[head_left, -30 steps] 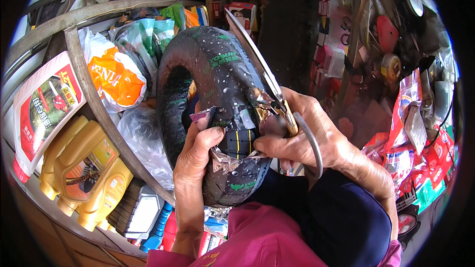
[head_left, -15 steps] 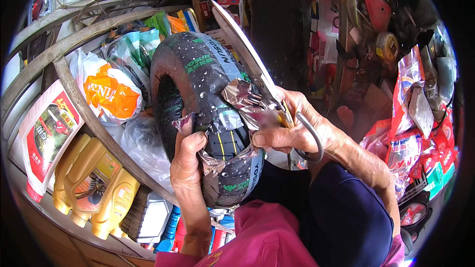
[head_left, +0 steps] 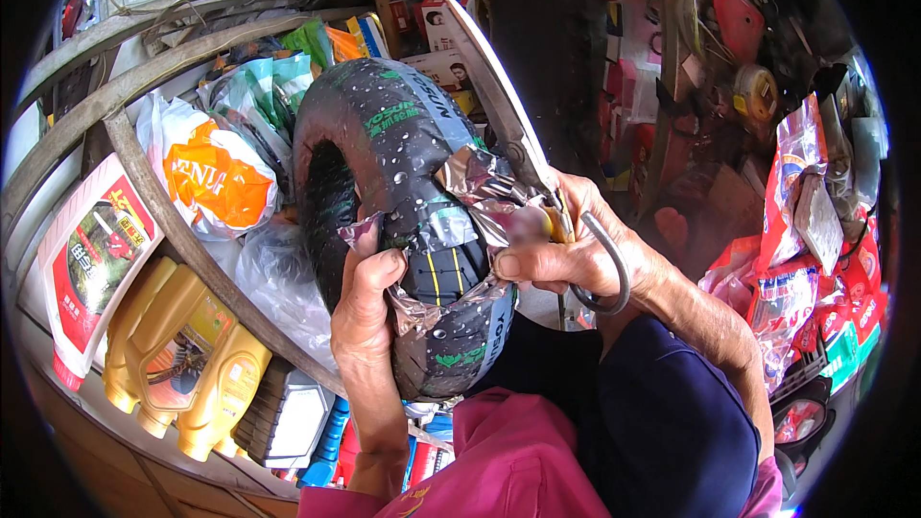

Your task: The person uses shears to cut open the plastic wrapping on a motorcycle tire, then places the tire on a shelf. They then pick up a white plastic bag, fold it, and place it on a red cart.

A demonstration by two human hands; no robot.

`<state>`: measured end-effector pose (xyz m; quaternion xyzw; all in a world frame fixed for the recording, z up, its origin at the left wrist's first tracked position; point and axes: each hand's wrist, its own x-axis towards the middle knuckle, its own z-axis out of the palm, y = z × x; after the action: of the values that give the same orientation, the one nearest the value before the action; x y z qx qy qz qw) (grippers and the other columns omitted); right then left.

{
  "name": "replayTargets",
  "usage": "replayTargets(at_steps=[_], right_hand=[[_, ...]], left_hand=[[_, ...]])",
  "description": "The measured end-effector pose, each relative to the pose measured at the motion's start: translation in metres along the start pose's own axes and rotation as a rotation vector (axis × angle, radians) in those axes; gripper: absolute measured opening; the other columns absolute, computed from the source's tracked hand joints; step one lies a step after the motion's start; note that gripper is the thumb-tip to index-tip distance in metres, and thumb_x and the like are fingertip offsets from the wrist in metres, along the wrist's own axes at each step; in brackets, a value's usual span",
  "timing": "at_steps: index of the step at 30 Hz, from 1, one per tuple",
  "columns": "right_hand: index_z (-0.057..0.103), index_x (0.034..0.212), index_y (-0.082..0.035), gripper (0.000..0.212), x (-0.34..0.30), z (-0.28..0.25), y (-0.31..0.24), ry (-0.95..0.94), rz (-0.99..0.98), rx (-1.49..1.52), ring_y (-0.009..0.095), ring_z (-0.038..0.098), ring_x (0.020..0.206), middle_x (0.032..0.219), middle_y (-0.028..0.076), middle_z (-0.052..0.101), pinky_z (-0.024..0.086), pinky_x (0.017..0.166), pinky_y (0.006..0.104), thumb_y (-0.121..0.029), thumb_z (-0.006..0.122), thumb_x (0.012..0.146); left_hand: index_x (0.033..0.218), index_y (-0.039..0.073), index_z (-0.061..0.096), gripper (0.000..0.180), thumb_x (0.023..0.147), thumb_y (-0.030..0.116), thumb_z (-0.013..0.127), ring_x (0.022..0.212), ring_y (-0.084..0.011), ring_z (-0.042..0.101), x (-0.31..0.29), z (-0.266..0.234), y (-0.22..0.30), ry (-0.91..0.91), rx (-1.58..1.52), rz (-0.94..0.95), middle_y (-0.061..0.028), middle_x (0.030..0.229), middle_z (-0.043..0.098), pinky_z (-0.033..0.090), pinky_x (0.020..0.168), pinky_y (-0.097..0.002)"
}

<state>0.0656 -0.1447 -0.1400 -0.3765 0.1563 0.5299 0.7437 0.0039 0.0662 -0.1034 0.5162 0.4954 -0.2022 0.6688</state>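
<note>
A small tire (head_left: 439, 274) stands before me in dark plastic wrapping (head_left: 384, 149) printed green and grey. The wrapping is torn open across the tread, baring black rubber with yellow lines. My left hand (head_left: 365, 302) is closed on the tire's near left side, its thumb beside the tear and a wrinkled scrap of film at its fingers. My right hand (head_left: 571, 249) holds a large pair of metal scissors (head_left: 497, 96), blades pointing up and away, the curved handle loop below the palm. Its thumb presses at the torn film edge. The fingers behind are partly hidden.
To the left, a curved metal rack bar (head_left: 182, 221) runs past yellow oil bottles (head_left: 182, 355), a white-and-red jug (head_left: 96, 254) and a white-and-orange bag (head_left: 213, 173). Small boxes (head_left: 446, 34) sit behind the tire. Red packets (head_left: 791, 221) crowd the right side.
The scissors' blades have swung slightly to the right, away from the tire. Both hands keep nearly the same hold, and the tear looks much the same.
</note>
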Motion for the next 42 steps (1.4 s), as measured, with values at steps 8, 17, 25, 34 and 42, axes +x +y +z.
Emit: replayTargets(at_steps=[8,17,25,34,42], right_hand=[[0.053,0.114,-0.005,0.041,-0.002,0.002,-0.003,0.006,0.005,-0.043,0.006,0.052,0.052,0.069,-0.001,0.057,0.042,0.045,0.0226,-0.002,0.071,0.078],[0.051,0.119,-0.002,0.05,-0.003,0.007,-0.008,0.05,0.034,-0.156,0.006,0.053,0.063,0.078,-0.001,0.058,0.045,0.055,0.0238,-0.005,0.074,0.074],[0.054,0.112,0.0,0.042,0.007,0.015,-0.008,0.178,-0.088,-0.266,0.008,0.054,0.077,0.087,0.001,0.06,0.045,0.07,0.0243,-0.008,0.071,0.075],[0.058,0.112,-0.002,0.04,0.006,0.01,-0.004,0.177,-0.074,-0.226,0.009,0.055,0.082,0.091,-0.001,0.061,0.045,0.074,0.0256,-0.01,0.073,0.076],[0.05,0.102,-0.005,0.046,0.008,0.01,0.003,0.181,-0.08,-0.16,0.007,0.054,0.077,0.085,-0.001,0.06,0.043,0.071,0.0233,-0.015,0.083,0.073]], left_hand=[[0.142,0.003,0.032,0.093,0.06,0.024,0.072,0.109,-0.0201,0.055,0.003,0.003,0.003,-0.213,-0.005,0.0,-0.0093,0.123,0.054,0.043,0.096,-0.0311],[0.142,0.005,0.029,0.095,0.058,0.02,0.072,0.108,-0.0206,0.054,0.001,-0.001,0.007,-0.221,0.005,-0.067,-0.0102,0.121,0.053,0.044,0.095,-0.0326],[0.146,0.005,0.023,0.08,0.079,0.02,0.062,0.117,-0.0173,0.046,0.001,0.002,0.016,-0.285,-0.078,-0.113,-0.009,0.128,0.049,0.036,0.101,-0.0289],[0.143,0.003,0.025,0.082,0.078,0.024,0.071,0.114,-0.0171,0.049,0.007,-0.002,0.012,-0.39,-0.155,-0.084,-0.0093,0.126,0.049,0.038,0.1,-0.0301],[0.145,0.001,0.022,0.097,0.065,0.021,0.074,0.114,-0.0205,0.049,0.002,-0.01,0.017,-0.334,-0.084,-0.09,-0.0116,0.126,0.049,0.038,0.099,-0.0311]])
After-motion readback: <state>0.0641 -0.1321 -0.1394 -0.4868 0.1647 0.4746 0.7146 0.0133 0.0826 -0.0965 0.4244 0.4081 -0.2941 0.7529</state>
